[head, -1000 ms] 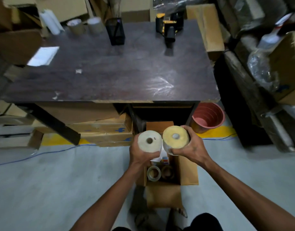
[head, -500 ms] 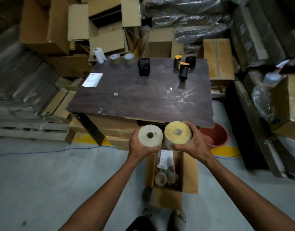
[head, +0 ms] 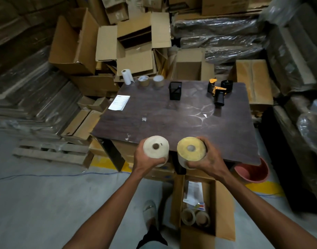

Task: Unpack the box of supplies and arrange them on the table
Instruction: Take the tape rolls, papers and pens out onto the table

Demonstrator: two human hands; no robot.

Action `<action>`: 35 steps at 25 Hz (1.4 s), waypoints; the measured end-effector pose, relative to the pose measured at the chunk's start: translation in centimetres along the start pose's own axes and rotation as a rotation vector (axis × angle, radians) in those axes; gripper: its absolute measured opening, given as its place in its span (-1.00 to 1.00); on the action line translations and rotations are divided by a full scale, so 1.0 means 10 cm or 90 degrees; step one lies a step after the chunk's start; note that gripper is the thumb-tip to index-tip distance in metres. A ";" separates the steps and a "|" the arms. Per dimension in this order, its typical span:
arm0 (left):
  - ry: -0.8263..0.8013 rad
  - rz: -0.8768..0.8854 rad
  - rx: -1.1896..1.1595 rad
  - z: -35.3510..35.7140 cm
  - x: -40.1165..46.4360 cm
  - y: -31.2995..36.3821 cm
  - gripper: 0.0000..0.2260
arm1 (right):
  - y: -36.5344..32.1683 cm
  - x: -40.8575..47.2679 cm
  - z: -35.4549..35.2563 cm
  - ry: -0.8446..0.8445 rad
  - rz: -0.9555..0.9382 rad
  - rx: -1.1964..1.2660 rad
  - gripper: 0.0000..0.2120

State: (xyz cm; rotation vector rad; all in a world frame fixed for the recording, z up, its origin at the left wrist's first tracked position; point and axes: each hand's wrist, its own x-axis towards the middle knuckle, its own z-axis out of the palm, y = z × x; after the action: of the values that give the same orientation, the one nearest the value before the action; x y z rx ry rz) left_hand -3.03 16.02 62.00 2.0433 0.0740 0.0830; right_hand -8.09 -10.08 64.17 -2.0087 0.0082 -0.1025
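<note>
1. Since the earlier frames the two rolls have risen from just above the open box to the near edge of the table, and the view has tipped up, so more of the stacked cardboard behind the table now shows.
2. The left hand [head: 147,159] is wrapped round the white roll [head: 156,150], fingers curled under its side and core hole facing up; the right hand [head: 207,159] clasps the yellow roll [head: 191,151] the same way. Holding each upright by its wall probably lets both be set down flat on their ends.
3. The rolls sit side by side, close but apart, at the table's 6 o'clock edge, the yellow one over the wood and the white one at its lip.
4. The box [head: 224,209] stands on the floor below the hands, and some tape rolls [head: 195,216] and a paper packet [head: 193,193] remain inside, so the unpacking looks partly done.
5. The dark table [head: 172,121] already carries, along its far edge, a white paper roll [head: 126,76] at 11 o'clock, two brown tape rolls [head: 150,80], a black mesh holder [head: 175,90] at 12 and a tape dispenser [head: 218,90] at 1; a paper sheet [head: 119,102] lies at 10. The bare middle looks like the likely landing spot.
6. Around it are loose cartons, wrapped bundles, a grey floor and a red tub [head: 252,172] at 4 o'clock.
</note>
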 end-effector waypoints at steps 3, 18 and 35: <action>-0.008 0.009 -0.006 -0.24 0.61 -0.21 -0.16 | -0.07 0.46 0.39 0.014 0.017 -0.003 -0.16; -0.031 -0.099 0.021 -1.15 2.61 -1.36 -0.13 | -0.20 2.15 2.21 0.007 0.120 -0.054 -0.09; -0.055 -0.089 -0.001 -1.30 2.65 -1.57 -0.11 | -0.09 2.21 2.58 -0.044 0.126 -0.114 -0.05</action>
State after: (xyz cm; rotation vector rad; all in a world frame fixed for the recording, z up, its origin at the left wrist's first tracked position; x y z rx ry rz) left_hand 21.95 37.09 54.66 2.0316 0.1622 -0.0923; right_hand 15.89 12.46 55.58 -2.1771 0.1779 0.0978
